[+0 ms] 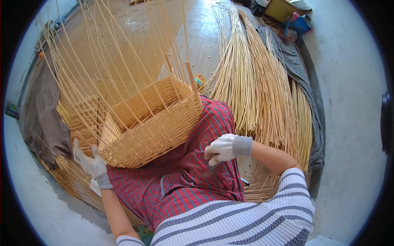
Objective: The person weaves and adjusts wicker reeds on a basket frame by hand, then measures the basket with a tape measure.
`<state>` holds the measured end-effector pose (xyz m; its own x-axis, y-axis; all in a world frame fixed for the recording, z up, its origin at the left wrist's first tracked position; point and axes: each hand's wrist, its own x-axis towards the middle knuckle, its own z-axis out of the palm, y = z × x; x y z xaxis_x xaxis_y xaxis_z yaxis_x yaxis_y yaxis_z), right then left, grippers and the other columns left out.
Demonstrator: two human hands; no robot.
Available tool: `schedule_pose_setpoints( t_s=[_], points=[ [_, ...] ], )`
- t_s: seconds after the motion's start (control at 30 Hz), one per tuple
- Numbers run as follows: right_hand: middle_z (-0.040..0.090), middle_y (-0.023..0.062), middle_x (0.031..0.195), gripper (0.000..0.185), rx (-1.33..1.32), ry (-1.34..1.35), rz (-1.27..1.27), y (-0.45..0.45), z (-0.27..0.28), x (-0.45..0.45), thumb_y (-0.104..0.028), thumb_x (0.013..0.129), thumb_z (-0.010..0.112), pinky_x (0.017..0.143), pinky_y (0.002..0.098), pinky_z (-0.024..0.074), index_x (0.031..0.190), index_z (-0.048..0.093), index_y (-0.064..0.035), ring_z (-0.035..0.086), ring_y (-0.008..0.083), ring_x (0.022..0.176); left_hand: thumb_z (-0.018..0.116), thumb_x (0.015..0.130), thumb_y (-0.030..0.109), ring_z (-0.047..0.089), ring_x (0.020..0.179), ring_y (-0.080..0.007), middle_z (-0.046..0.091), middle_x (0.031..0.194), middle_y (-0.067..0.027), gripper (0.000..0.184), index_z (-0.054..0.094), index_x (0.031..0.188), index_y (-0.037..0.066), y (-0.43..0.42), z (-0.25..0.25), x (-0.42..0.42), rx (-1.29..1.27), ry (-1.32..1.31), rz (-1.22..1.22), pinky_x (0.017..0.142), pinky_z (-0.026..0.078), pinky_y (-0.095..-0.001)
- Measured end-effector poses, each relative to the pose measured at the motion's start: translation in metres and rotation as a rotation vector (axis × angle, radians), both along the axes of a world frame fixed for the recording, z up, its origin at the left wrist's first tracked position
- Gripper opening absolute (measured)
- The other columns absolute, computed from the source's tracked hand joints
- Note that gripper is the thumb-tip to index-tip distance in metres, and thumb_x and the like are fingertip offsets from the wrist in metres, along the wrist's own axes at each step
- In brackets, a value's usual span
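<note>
A half-woven wicker basket rests tilted on my lap, over red checked cloth. Long thin stakes rise from its walls, and thicker posts stand at corners. My left hand, in a white glove, is at the basket's near left corner, fingers and thumb spread apart; whether it touches the weave is unclear. Above my lap, right of the basket, my gloved right hand has its fingers curled closed. What they hold, if anything, cannot be made out.
Large bundles of cane rods lie on the floor to the right, beside grey cloth. Another woven piece is behind the basket at left, near brown cloth. A blue container stands at the far right.
</note>
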<state>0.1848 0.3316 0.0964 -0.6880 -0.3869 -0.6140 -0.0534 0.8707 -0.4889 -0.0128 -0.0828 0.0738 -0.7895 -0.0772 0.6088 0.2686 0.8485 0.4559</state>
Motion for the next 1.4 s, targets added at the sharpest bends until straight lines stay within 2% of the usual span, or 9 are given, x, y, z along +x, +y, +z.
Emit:
schedule_pose_setpoints(
  t_s=[0.3,0.37,0.6,0.9,1.03,1.13,1.23,1.3,1.4],
  points=[
    [0.066,0.0097,0.119,0.044,-0.651,1.111,-1.080,0.043,-0.075,-0.160,-0.018,0.092,0.070,0.086,0.0336,0.0518,0.130,0.055,-0.0023,0.064,0.0172,0.095,0.064,0.100,0.038,0.056,0.065,-0.0089,0.062,0.074,0.0004,0.030,0.065,0.102,0.008,-0.084,-0.119,-0.080,0.948,-0.611,-0.372,0.069,0.049,-0.0255],
    [0.069,0.0078,0.106,0.044,-0.758,0.689,-1.283,0.028,-0.065,-0.185,-0.026,0.090,0.075,0.082,0.0309,0.0502,0.123,0.060,-0.0005,0.062,0.0144,0.091,0.063,0.100,0.040,0.050,0.059,-0.0083,0.054,0.069,0.0024,0.032,0.061,0.091,0.008,-0.065,-0.084,-0.062,1.011,-0.703,-0.237,0.062,0.047,-0.0254],
    [0.065,0.0021,0.080,0.046,-0.915,0.781,-1.656,0.028,-0.052,-0.128,-0.046,0.090,0.074,0.067,0.0268,0.0429,0.083,0.070,-0.0010,0.054,0.0087,0.071,0.059,0.098,0.051,0.047,0.063,-0.0078,0.047,0.073,0.0009,0.044,0.053,0.091,0.008,-0.067,-0.048,0.015,1.061,-0.366,-0.504,0.059,0.044,-0.0252],
    [0.057,-0.0022,0.069,0.045,-1.018,1.388,-1.490,0.101,0.109,-0.114,-0.048,0.091,0.072,0.055,0.0273,0.0364,0.079,0.069,-0.0041,0.045,0.0083,0.060,0.059,0.095,0.060,0.058,0.061,-0.0160,0.048,0.067,0.0006,0.055,0.050,0.093,0.006,-0.023,0.140,0.115,0.552,-0.257,-1.010,0.081,0.053,-0.0410],
    [0.059,0.0015,0.060,0.048,-0.752,1.488,-1.442,0.137,0.114,-0.099,-0.050,0.095,0.065,0.062,0.0379,0.0458,0.078,0.068,-0.0050,0.059,0.0204,0.062,0.058,0.099,0.051,0.068,0.070,-0.0226,0.066,0.070,-0.0071,0.048,0.059,0.084,0.005,-0.008,0.138,0.171,0.518,-0.402,-1.231,0.099,0.048,-0.0533],
    [0.068,0.0207,0.078,0.055,0.223,1.329,-1.425,0.150,0.099,-0.053,-0.058,0.097,0.046,0.075,0.0507,0.0497,0.082,0.069,-0.0102,0.066,0.0414,0.083,0.057,0.099,0.050,0.065,0.075,-0.0210,0.066,0.080,-0.0079,0.046,0.055,0.094,0.005,0.003,0.112,0.212,0.533,-0.704,-1.348,0.104,0.041,-0.0476],
    [0.068,0.0210,0.078,0.052,0.226,1.460,-1.326,0.158,0.092,-0.058,-0.054,0.096,0.049,0.073,0.0510,0.0504,0.076,0.066,-0.0082,0.067,0.0412,0.080,0.064,0.098,0.016,0.053,0.079,-0.0122,0.062,0.086,-0.0046,0.021,0.069,0.099,-0.004,0.003,0.126,0.225,0.665,-0.873,-1.195,0.076,0.045,-0.0261],
    [0.068,0.0188,0.075,0.051,0.228,1.464,-1.322,0.162,0.078,-0.056,-0.052,0.097,0.051,0.071,0.0485,0.0509,0.077,0.067,-0.0077,0.067,0.0395,0.077,0.061,0.099,0.046,0.067,0.078,-0.0241,0.066,0.080,-0.0083,0.042,0.058,0.096,0.004,-0.001,0.113,0.223,0.607,-0.709,-1.258,0.103,0.041,-0.0478],
    [0.069,0.0147,0.068,0.050,0.291,1.461,-1.334,0.174,0.079,-0.062,-0.049,0.096,0.053,0.065,0.0427,0.0524,0.080,0.071,-0.0058,0.069,0.0357,0.071,0.061,0.100,0.041,0.068,0.079,-0.0247,0.064,0.075,-0.0072,0.038,0.058,0.091,0.004,0.002,0.116,0.227,0.627,-0.746,-1.207,0.102,0.042,-0.0497]
  ],
)
